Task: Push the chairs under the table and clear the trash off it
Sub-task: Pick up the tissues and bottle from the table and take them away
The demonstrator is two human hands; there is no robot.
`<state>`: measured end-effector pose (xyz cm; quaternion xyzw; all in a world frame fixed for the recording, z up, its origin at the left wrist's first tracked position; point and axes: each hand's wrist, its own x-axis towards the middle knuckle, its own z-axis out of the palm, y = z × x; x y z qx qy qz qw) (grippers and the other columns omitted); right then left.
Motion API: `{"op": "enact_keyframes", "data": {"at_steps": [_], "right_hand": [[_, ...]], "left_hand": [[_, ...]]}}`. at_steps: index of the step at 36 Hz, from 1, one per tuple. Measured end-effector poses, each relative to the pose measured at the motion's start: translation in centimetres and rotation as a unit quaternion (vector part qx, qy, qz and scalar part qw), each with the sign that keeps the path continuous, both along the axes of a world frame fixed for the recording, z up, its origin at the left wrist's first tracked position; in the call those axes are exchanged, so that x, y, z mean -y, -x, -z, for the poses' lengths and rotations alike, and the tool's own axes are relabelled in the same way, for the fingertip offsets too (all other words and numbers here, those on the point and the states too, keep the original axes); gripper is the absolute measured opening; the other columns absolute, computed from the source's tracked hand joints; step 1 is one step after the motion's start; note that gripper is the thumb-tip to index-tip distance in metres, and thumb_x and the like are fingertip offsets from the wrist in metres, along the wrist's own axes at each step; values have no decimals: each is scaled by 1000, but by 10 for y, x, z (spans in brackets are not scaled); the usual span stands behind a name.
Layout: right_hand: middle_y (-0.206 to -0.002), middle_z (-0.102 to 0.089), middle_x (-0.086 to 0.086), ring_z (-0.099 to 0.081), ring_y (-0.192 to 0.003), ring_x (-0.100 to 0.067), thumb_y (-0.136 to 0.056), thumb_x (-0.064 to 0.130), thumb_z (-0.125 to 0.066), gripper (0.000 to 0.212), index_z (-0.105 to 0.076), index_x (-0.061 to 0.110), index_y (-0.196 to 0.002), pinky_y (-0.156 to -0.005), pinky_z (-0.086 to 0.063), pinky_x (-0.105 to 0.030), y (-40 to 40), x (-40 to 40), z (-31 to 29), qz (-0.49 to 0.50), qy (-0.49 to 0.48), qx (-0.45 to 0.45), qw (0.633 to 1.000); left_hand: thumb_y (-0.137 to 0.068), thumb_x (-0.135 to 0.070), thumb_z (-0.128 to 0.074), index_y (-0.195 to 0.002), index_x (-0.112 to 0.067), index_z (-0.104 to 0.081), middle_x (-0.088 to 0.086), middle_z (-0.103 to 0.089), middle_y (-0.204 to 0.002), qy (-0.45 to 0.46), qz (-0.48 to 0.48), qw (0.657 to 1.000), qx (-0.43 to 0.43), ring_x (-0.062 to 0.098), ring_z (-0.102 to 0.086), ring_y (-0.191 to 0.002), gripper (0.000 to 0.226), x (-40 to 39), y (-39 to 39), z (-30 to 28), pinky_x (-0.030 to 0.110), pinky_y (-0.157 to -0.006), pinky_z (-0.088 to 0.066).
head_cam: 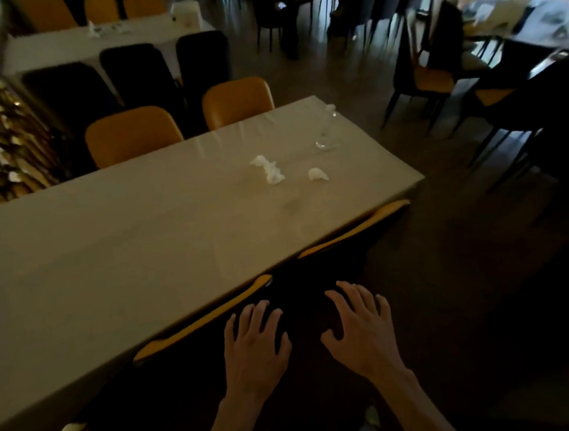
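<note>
We observe the left hand (255,343) and the right hand (360,326) side by side, palms down, fingers spread and grasping nothing. They hang over a very dark area; whether they touch a chair back there we cannot tell.

Just ahead of the left hand, an orange-edged chair (203,318) sits tucked against the near edge of the table (114,257). A second such chair (353,233) is tucked in ahead of the right hand.

Well ahead of both hands, on the table top, lie a long crumpled tissue (269,168) and, just to its right, a small tissue wad (317,174). Beyond these stands a clear glass (325,130), with another white scrap (330,107) near the far corner.

Across the table from the hands stand two orange chairs (134,134), backs against the far edge.
</note>
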<state>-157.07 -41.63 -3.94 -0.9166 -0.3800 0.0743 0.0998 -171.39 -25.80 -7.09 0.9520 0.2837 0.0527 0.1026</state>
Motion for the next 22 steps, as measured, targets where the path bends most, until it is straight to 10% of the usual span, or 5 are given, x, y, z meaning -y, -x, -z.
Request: {"op": "enact_keyframes", "data": {"at_steps": [22], "right_hand": [[-156, -29, 5, -21, -145, -21, -75, 64, -45, 76, -32, 35, -144, -115, -21, -57, -240, 195, -13, 76, -1, -13, 997]], "left_hand": [[-85, -51, -42, -125, -33, -56, -3, -47, -145, -5, 31, 999, 24, 22, -41, -135, 46, 175, -266, -20, 52, -109, -32]]}}
